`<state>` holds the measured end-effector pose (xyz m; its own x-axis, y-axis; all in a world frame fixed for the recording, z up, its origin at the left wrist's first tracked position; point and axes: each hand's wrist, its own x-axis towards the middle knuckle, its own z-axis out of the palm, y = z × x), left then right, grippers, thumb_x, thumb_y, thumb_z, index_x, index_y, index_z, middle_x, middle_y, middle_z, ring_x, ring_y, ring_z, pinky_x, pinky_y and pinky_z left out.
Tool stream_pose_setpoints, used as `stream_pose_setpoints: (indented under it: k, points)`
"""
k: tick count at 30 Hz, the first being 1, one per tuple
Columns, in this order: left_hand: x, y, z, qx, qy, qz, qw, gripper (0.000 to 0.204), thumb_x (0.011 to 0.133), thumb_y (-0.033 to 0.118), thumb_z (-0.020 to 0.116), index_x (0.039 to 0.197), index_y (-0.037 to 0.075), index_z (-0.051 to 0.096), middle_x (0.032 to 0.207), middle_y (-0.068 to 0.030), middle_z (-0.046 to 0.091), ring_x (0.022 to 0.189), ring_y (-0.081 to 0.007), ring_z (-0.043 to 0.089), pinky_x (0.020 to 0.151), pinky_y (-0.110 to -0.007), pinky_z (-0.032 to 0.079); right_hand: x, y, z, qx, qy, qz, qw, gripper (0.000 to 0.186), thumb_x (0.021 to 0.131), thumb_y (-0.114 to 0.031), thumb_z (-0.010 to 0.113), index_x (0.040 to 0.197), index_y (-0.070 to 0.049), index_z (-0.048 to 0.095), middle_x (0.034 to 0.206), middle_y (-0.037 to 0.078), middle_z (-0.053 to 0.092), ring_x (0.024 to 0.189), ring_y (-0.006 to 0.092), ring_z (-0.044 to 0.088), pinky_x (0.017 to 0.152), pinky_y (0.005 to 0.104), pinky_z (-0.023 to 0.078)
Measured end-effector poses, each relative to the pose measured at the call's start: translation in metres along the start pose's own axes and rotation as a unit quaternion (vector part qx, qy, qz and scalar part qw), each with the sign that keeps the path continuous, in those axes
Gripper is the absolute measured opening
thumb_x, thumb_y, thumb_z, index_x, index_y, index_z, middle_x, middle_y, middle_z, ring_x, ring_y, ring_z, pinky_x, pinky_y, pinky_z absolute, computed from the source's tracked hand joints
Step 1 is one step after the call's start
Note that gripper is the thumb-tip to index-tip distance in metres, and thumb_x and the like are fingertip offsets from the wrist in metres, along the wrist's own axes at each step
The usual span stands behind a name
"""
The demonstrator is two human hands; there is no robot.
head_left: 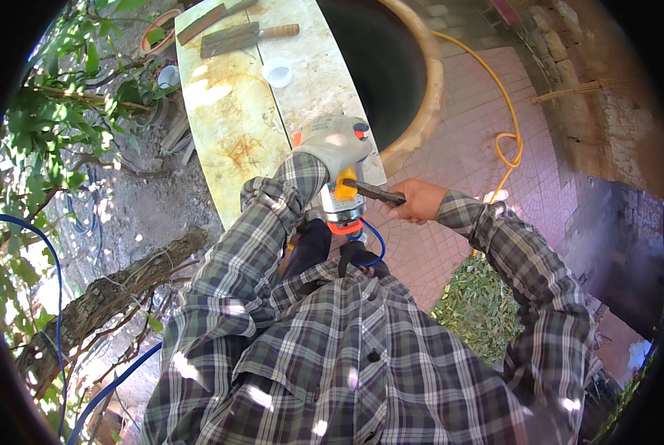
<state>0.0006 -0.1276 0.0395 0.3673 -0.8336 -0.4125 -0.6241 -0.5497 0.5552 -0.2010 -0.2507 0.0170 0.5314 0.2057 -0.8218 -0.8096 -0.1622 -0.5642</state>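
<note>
My left hand (334, 142), in a pale glove, is closed on a silver-bodied device (343, 212) with orange parts and a blue line attached, at the near end of the bench. My right hand (421, 199), bare, grips dark pliers (380, 193), whose jaws touch a yellow piece (344, 191) on the device, just below the glove. The glove hides much of the device's upper part.
The pale stone bench (221, 163) holds a cleaver (228, 41), a block (201, 22) and a white cup (277, 73). A large vat (428, 81) stands right of it. A yellow hose (511, 111) crosses pink paving; a thick branch (124, 297) lies left.
</note>
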Motion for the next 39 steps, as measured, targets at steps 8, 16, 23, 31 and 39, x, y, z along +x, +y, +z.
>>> stream_pose_setpoints:
  k: [8,16,23,31,39]
  points:
    - [0.014,0.012,0.013,0.096,-0.044,-0.008,0.994,0.040,0.082,0.041,0.057,0.105,0.013,0.073,0.103,-0.0177,0.069,0.101,-0.0355,0.065,0.088,-0.045,0.050,0.008,0.029,0.014,0.253,-0.133,-0.035,0.958,0.011,0.091,-0.011,0.063,0.094,-0.006,0.054,0.066,0.000,0.045,0.052,0.0080,0.039,0.044,0.0247,0.030]
    - [-0.020,-0.035,0.035,0.028,0.248,0.232,0.940,0.044,0.083,0.025,0.061,0.123,0.008,0.065,0.130,-0.0183,0.058,0.125,-0.0404,0.049,0.112,-0.050,0.032,0.019,0.044,0.002,0.046,0.007,-0.075,0.996,0.011,0.091,-0.014,0.063,0.097,-0.005,0.061,0.069,0.001,0.055,0.056,0.0093,0.050,0.048,0.0263,0.041]
    - [-0.024,-0.035,0.020,0.121,0.116,0.228,0.959,0.059,0.078,0.034,0.066,0.133,0.015,0.060,0.141,-0.0172,0.047,0.131,-0.0398,0.040,0.115,-0.051,0.027,0.035,0.071,-0.013,-0.002,0.046,-0.131,0.990,0.017,0.092,-0.019,0.064,0.102,-0.005,0.064,0.070,0.001,0.058,0.063,0.0102,0.056,0.059,0.0288,0.048]
    - [-0.002,-0.003,0.037,0.189,0.110,0.119,0.968,0.056,0.069,0.035,0.072,0.124,0.025,0.068,0.119,-0.0121,0.057,0.111,-0.0357,0.051,0.097,-0.046,0.042,0.042,0.111,0.013,0.004,0.107,-0.221,0.969,0.026,0.094,-0.025,0.064,0.100,0.000,0.063,0.076,0.006,0.064,0.068,0.0164,0.060,0.068,0.0332,0.050]
    - [0.010,0.012,0.043,0.234,0.107,0.133,0.957,0.052,0.068,0.038,0.071,0.118,0.024,0.072,0.110,-0.0100,0.058,0.105,-0.0319,0.053,0.091,-0.044,0.045,0.026,0.133,0.077,0.156,0.209,-0.179,0.949,0.030,0.095,-0.030,0.060,0.103,-0.002,0.065,0.086,0.011,0.067,0.081,0.0218,0.061,0.078,0.0349,0.048]
